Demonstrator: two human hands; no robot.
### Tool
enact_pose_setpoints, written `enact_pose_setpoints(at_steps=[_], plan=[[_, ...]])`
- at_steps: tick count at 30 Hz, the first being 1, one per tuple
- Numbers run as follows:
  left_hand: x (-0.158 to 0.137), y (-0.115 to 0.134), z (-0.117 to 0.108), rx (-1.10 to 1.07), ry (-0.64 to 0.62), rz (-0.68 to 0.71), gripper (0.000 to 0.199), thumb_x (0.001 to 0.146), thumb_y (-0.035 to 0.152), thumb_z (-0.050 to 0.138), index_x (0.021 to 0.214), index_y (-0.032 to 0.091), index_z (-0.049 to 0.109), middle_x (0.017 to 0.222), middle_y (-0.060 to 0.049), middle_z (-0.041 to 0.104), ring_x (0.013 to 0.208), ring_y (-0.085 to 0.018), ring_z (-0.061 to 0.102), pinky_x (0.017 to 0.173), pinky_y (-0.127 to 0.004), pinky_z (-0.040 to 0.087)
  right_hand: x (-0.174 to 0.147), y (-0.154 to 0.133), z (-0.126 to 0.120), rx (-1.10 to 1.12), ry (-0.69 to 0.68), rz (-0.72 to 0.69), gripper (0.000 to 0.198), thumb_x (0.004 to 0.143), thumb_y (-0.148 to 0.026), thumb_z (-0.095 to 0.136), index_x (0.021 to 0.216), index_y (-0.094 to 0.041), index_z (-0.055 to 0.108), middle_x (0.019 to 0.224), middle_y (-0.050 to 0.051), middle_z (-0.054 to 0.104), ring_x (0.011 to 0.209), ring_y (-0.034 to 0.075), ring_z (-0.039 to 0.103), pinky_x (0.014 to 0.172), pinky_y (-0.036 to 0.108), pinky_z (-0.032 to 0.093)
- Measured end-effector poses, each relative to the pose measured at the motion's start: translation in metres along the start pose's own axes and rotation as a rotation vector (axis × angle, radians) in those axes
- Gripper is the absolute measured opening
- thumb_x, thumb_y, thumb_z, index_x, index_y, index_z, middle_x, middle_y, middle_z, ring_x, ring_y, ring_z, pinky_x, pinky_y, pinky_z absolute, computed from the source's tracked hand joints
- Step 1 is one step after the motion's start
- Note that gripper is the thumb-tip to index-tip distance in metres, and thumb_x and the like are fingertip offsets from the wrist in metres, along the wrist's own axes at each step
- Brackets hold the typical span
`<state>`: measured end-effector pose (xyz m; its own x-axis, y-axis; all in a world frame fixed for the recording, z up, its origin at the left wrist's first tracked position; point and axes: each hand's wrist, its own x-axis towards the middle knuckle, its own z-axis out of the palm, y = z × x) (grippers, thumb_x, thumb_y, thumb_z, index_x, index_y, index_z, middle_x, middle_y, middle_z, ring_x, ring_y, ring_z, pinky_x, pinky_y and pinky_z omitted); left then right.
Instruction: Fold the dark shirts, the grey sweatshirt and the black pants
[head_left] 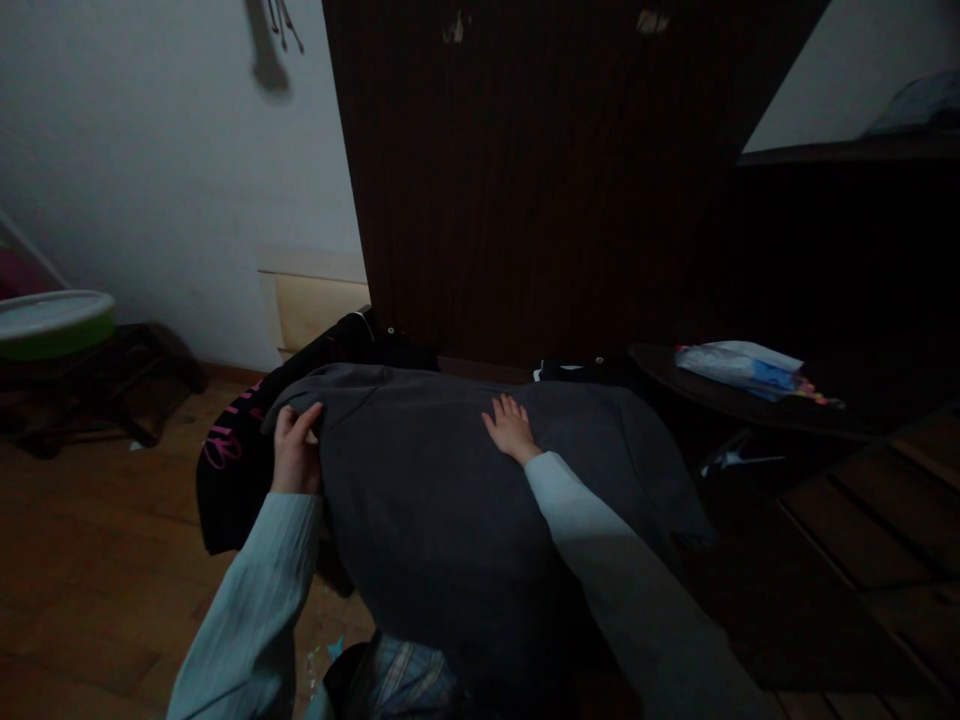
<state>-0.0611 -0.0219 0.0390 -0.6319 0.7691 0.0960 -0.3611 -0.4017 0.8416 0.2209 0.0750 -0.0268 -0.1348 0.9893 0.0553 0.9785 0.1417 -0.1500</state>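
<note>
A dark grey garment [450, 480] is spread out in front of me, its lower part hanging toward my lap. At its left edge my left hand [296, 445] is closed on the cloth, thumb and forefinger near the upper corner. My right hand [512, 428] lies flat on the upper middle of the garment, fingers extended and a little apart. Under and beyond the left side shows a black cloth with pink lettering [229, 430]. Whatever supports the garment is mostly hidden beneath it.
A dark wooden panel [540, 200] rises right behind the garment. On the right, a dark shelf [660, 375] bears a plastic packet [739, 365]. To the left, a green basin with a pale lid [56, 325] sits on a low dark stool [97, 375]. The floor [97, 560] is wooden.
</note>
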Motion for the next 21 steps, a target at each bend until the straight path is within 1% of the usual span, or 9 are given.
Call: enact_pose_setpoints(at_steps=[2,8,11,14,16,17,18,19,21], plan=[[0.005,0.005,-0.003,0.044,0.051,-0.050,0.016,0.067,0.013,0.055,0.080,0.022,0.054,0.080,0.004,0.064,0.087,-0.012,0.061,0.077,-0.023,0.050,0.000,0.000,0.000,0.006,0.001,0.002,0.056,0.089,-0.040,0.021,0.134,-0.008,0.030,0.143,0.014,0.023,0.131,0.023,0.018,0.103,0.039,0.013],[0.003,0.023,-0.012,-0.023,0.086,-0.502,0.014,0.077,0.015,0.045,0.081,0.013,0.057,0.071,-0.006,0.064,0.078,-0.017,0.063,0.068,-0.025,0.054,0.001,0.000,0.001,0.017,-0.010,0.000,0.056,0.089,-0.040,0.021,0.134,-0.007,0.030,0.143,0.015,0.021,0.131,0.024,0.017,0.104,0.039,0.012],[0.005,0.023,-0.006,-0.003,0.006,-0.543,0.016,0.077,0.018,0.046,0.084,0.012,0.059,0.074,-0.006,0.065,0.079,-0.019,0.063,0.069,-0.029,0.054,0.001,0.001,0.002,0.014,0.002,0.000,0.055,0.089,-0.040,0.023,0.133,-0.007,0.031,0.143,0.015,0.023,0.131,0.024,0.018,0.103,0.039,0.013],[0.014,0.013,0.003,0.214,-0.010,-0.418,0.020,0.070,0.018,0.053,0.088,0.012,0.060,0.081,-0.008,0.066,0.084,-0.022,0.062,0.071,-0.032,0.053,0.001,0.001,0.002,0.008,0.011,-0.001,0.055,0.089,-0.040,0.023,0.133,-0.008,0.032,0.142,0.015,0.024,0.130,0.024,0.020,0.103,0.039,0.013],[0.020,0.005,0.010,0.479,0.012,-0.181,0.028,0.065,0.017,0.056,0.093,0.010,0.059,0.088,-0.009,0.065,0.092,-0.024,0.060,0.076,-0.034,0.051,0.001,0.001,0.002,0.007,0.012,-0.004,0.055,0.089,-0.040,0.024,0.133,-0.007,0.032,0.142,0.015,0.025,0.130,0.024,0.020,0.103,0.039,0.013],[0.021,0.001,0.012,0.644,-0.027,-0.041,0.032,0.063,0.017,0.057,0.094,0.011,0.059,0.090,-0.010,0.064,0.096,-0.025,0.058,0.079,-0.034,0.049,0.000,0.001,0.002,0.007,0.012,-0.005,0.055,0.089,-0.040,0.024,0.133,-0.007,0.031,0.142,0.015,0.025,0.130,0.024,0.020,0.103,0.039,0.013],[0.020,-0.003,0.014,0.815,-0.136,0.087,0.035,0.061,0.017,0.057,0.096,0.012,0.060,0.093,-0.010,0.064,0.098,-0.026,0.056,0.082,-0.034,0.047,0.000,0.001,0.002,0.008,0.011,-0.004,0.055,0.089,-0.040,0.023,0.133,-0.007,0.031,0.142,0.015,0.024,0.130,0.024,0.020,0.104,0.039,0.013],[0.019,-0.006,0.014,0.983,-0.311,0.189,0.038,0.060,0.017,0.057,0.098,0.014,0.060,0.096,-0.009,0.063,0.100,-0.025,0.056,0.084,-0.033,0.045,0.000,0.001,0.002,0.009,0.011,-0.001,0.055,0.089,-0.040,0.023,0.133,-0.008,0.031,0.142,0.014,0.024,0.130,0.024,0.020,0.104,0.039,0.013],[0.012,-0.011,0.014,1.257,-0.736,0.288,0.045,0.060,0.019,0.057,0.105,0.021,0.058,0.101,-0.006,0.062,0.098,-0.024,0.056,0.084,-0.030,0.043,0.001,0.001,0.002,0.009,0.010,0.002,0.055,0.089,-0.040,0.023,0.133,-0.008,0.031,0.142,0.014,0.023,0.131,0.023,0.019,0.104,0.039,0.013]])
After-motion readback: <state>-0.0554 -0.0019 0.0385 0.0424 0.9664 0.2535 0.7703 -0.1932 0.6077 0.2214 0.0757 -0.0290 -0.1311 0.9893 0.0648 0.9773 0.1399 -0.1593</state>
